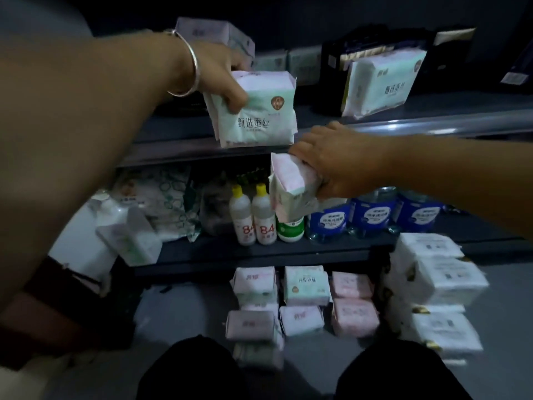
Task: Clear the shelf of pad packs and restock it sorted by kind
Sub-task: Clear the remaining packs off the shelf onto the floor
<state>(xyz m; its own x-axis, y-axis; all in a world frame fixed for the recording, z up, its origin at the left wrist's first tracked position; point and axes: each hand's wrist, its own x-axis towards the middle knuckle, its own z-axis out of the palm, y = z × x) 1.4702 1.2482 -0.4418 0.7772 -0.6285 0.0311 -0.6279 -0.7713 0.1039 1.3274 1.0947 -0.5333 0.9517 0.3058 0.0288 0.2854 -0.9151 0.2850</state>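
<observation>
My left hand, with a silver bangle on the wrist, grips a mint-and-white pad pack in front of the upper shelf. A little lower to the right, my right hand grips a pink-and-white pad pack. Behind my left hand another pad pack stands on the shelf. A larger mint pack leans on the shelf at the right. On the floor lie several pink and mint packs, and white packs are stacked at the right.
The lower shelf carries two yellow-capped bottles, a green-labelled bottle, blue-labelled jugs and bagged goods at the left. Dark boxes stand on the upper shelf. My knees are at the bottom of the view.
</observation>
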